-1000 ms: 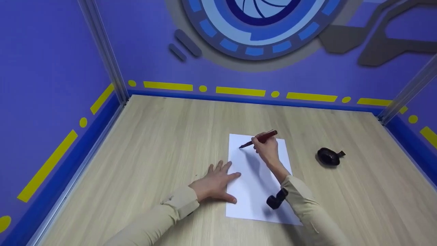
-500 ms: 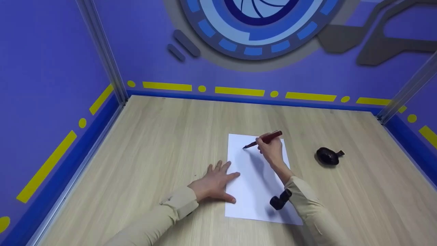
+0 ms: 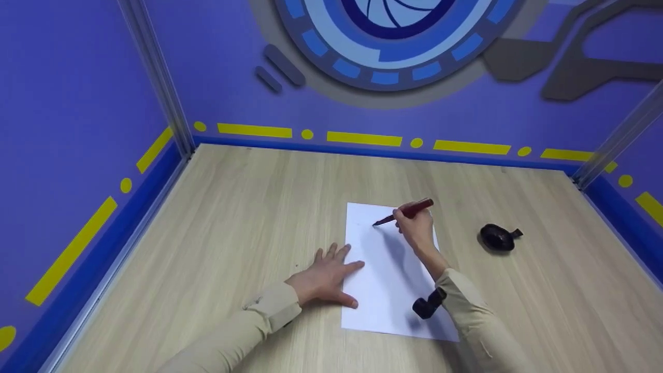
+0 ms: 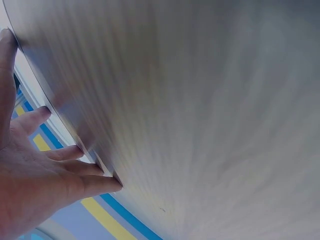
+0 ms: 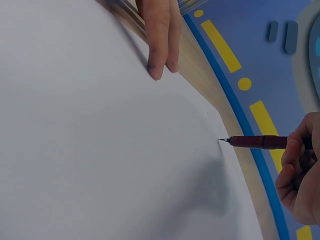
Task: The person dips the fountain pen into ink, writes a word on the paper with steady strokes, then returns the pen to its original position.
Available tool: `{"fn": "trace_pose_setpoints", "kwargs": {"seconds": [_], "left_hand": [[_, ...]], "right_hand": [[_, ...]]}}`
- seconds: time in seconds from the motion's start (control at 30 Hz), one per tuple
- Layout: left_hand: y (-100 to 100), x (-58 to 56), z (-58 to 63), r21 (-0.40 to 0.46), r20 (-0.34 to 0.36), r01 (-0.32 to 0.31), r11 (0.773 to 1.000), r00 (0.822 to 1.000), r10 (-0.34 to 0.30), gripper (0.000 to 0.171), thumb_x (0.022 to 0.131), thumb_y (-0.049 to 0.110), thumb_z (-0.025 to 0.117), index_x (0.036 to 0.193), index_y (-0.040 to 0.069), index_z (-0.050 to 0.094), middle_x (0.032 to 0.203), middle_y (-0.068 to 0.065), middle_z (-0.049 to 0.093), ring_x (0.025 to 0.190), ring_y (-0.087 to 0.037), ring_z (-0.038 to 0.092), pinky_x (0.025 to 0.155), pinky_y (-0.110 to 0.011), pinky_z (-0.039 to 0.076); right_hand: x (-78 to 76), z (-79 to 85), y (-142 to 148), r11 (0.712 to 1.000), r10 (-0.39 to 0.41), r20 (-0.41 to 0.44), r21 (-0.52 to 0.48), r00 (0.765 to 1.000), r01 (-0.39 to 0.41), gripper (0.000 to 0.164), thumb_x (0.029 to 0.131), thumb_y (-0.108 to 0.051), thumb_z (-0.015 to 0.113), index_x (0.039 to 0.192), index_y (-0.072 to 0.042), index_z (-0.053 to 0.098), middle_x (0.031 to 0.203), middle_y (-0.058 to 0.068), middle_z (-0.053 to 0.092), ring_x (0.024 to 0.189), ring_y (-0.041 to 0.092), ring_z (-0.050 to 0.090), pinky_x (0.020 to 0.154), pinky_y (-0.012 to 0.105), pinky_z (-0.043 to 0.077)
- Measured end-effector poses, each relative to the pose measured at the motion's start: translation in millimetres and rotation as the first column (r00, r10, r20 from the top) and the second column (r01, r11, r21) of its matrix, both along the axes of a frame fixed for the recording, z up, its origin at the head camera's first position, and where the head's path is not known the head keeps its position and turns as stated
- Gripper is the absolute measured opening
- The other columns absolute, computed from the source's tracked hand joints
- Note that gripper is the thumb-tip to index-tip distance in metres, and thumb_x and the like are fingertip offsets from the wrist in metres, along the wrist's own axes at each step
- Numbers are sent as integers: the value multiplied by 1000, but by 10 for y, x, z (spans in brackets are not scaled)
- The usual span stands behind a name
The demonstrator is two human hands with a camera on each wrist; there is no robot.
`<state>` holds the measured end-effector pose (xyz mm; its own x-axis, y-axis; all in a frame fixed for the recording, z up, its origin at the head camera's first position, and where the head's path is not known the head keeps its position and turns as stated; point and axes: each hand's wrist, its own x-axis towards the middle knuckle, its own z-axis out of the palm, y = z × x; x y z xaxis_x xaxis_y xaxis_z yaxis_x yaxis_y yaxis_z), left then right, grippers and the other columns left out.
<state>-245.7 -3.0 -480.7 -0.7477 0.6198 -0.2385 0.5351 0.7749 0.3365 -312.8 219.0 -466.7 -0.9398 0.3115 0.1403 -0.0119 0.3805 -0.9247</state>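
Observation:
A dark red fountain pen (image 3: pixel 417 208) is pinched in my right hand (image 3: pixel 416 231), its body slanting up to the right. In the right wrist view the metal nib of the pen (image 5: pixel 260 142) meets or nearly meets the sheet near its far edge. The white sheet of paper (image 3: pixel 373 290) lies flat on the table. My left hand (image 3: pixel 325 280) rests with fingers spread across the paper's left edge, thumb and index finger on the sheet. A very faint small mark shows left of the nib. The left wrist view shows the left hand (image 4: pixel 45 180) with its fingertips down.
A small glossy black oval object (image 3: pixel 497 238) with a short stub lies right of the paper on the wooden table (image 3: pixel 259 207). A black wrist camera (image 3: pixel 429 304) hangs over the paper's lower right. Blue-purple panels (image 3: pixel 217 77) enclose the back and sides.
My right hand and the pen have shifted slightly to the right, the nib staying near the top of the sheet. The left hand has kept its place.

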Motion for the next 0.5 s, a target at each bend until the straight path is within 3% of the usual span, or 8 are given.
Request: {"fn": "trace_pose_setpoints", "kwargs": {"seconds": [0.3, 0.5], "left_hand": [[-3, 6, 13, 5, 5, 2, 1000, 1000, -2, 88, 71, 61, 69, 145, 28, 35, 158, -13, 14, 145, -39, 9, 115, -60, 11], [-17, 11, 9, 24, 8, 13, 1000, 1000, -13, 88, 71, 61, 69, 145, 26, 35, 158, -15, 14, 145, -41, 8, 114, -61, 11]], "right_hand": [[21, 8, 56, 1000, -10, 40, -14, 999, 11, 11, 84, -10, 58, 88, 0, 60, 60, -2, 53, 51, 8, 51, 48, 20, 43], [23, -1, 82, 999, -6, 1, -43, 1000, 6, 10, 82, -8, 59, 84, 2, 61, 55, -3, 53, 47, 8, 51, 46, 19, 42]]}}
